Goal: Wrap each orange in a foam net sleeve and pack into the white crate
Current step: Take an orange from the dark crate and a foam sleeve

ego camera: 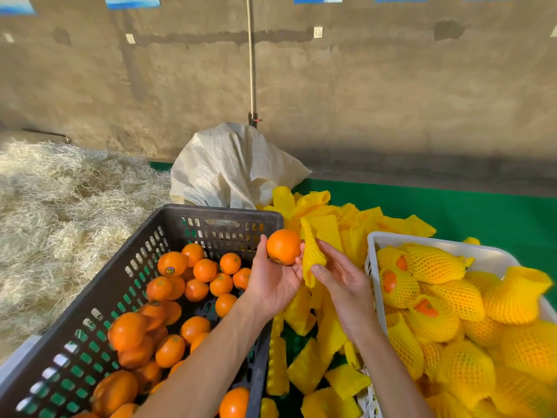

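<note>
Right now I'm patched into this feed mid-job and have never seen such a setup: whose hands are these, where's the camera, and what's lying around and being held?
No machine here: a person works bare-handed, and the single picture comes from a camera worn on their head, looking forward and down. The left hand grips a bare orange. The right hand pinches an empty yellow foam net sleeve right beside it, not yet over the fruit. On the left stands a dark crate of unwrapped oranges. On the right is the white crate, holding oranges already sleeved. Between them, loose sleeves lie piled on a green surface. Behind are a white sack and straw.
</note>
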`<state>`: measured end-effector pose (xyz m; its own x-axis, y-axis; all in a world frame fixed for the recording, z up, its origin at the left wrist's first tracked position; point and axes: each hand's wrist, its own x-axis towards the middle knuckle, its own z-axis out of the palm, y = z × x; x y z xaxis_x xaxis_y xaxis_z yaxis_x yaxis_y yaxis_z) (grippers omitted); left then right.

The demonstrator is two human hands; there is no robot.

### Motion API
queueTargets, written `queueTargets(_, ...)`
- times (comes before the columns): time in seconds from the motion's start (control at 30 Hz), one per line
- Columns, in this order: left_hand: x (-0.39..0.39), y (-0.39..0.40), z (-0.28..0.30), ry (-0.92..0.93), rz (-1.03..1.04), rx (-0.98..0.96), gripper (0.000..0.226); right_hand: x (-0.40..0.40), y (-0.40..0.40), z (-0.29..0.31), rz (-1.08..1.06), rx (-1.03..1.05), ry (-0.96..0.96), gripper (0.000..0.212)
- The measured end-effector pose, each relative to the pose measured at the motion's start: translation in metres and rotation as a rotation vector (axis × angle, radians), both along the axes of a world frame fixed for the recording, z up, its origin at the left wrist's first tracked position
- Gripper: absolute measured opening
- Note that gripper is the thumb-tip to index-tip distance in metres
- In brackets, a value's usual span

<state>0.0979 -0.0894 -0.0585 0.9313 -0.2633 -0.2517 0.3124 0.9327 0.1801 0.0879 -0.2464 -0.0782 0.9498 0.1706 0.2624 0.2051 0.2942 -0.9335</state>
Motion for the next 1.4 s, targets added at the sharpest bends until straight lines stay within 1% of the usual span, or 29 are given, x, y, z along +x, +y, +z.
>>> queueTargets(0.07,0.000,-0.001,0.000,0.018,-0.002,-0.001,0.082,0.001,-0.001,-0.002,0.002,-0.003,0.002,0.048)
queueTargets(0.13,0.001,-0.003,-0.001,0.036,0.015,-0.010,0.081,0.001,-0.002,-0.001,0.032,0.024,0.031,0.050)
queueTargets(0.2,0.001,-0.003,-0.001,0.044,0.042,-0.015,0.080,0.002,-0.001,-0.001,0.105,0.090,0.068,0.050)
queueTargets(0.27,0.001,-0.002,-0.001,0.038,0.057,-0.017,0.079,0.003,-0.001,-0.002,0.197,0.145,0.091,0.045)
queueTargets(0.4,-0.002,0.000,0.002,0.008,0.065,0.004,0.073,0.007,-0.006,-0.006,0.305,0.171,0.107,0.048)
queueTargets(0.43,-0.002,0.000,0.004,0.003,0.069,0.033,0.070,0.008,-0.006,-0.006,0.281,0.174,0.105,0.046)
queueTargets(0.5,-0.001,-0.004,0.006,-0.027,0.077,0.150,0.061,0.007,-0.005,-0.007,0.104,0.100,0.110,0.039)
queueTargets(0.57,-0.002,-0.012,0.004,-0.093,0.070,0.390,0.049,0.008,-0.003,-0.012,-0.115,-0.062,0.125,0.038)
queueTargets(0.6,-0.003,-0.016,0.003,-0.131,0.055,0.519,0.049,0.009,-0.002,-0.015,-0.184,-0.141,0.124,0.038)
queueTargets(0.67,-0.007,-0.024,0.000,-0.194,0.039,0.684,0.063,0.010,-0.001,-0.021,-0.280,-0.265,0.110,0.030)
queueTargets(0.73,-0.010,-0.027,0.000,-0.259,0.046,0.786,0.076,0.010,-0.001,-0.026,-0.346,-0.315,0.114,0.014)
queueTargets(0.8,-0.012,-0.028,0.001,-0.335,0.025,0.893,0.078,0.012,-0.002,-0.029,-0.433,-0.311,0.124,0.010)
queueTargets(0.87,-0.014,-0.029,0.001,-0.389,-0.038,0.979,0.078,0.016,-0.006,-0.031,-0.526,-0.313,0.138,0.007)
queueTargets(0.9,-0.016,-0.031,0.001,-0.400,-0.089,0.998,0.079,0.017,-0.009,-0.031,-0.559,-0.323,0.148,0.006)
queueTargets(0.97,-0.019,-0.034,0.001,-0.410,-0.185,1.001,0.081,0.017,-0.013,-0.033,-0.592,-0.347,0.140,0.023)
queueTargets(1.03,-0.020,-0.035,-0.001,-0.436,-0.217,1.035,0.077,0.015,-0.015,-0.033,-0.608,-0.358,0.094,0.034)
queueTargets(1.1,-0.021,-0.033,0.000,-0.462,-0.247,1.048,0.070,0.013,-0.016,-0.031,-0.630,-0.363,0.047,0.040)
queueTargets(1.17,-0.021,-0.031,0.000,-0.468,-0.294,0.987,0.075,0.014,-0.018,-0.030,-0.650,-0.397,-0.023,0.039)
queueTargets(1.23,-0.021,-0.032,0.001,-0.427,-0.296,0.954,0.081,0.015,-0.017,-0.031,-0.648,-0.453,-0.108,0.029)
queueTargets(1.27,-0.021,-0.032,0.002,-0.395,-0.273,0.971,0.079,0.015,-0.016,-0.031,-0.640,-0.489,-0.131,0.022)
queueTargets(1.33,-0.020,-0.033,0.004,-0.316,-0.202,1.016,0.075,0.015,-0.011,-0.031,-0.623,-0.529,-0.121,0.019)
queueTargets(1.4,-0.017,-0.031,0.004,-0.229,-0.150,0.990,0.067,0.015,-0.010,-0.030,-0.604,-0.500,-0.054,0.021)
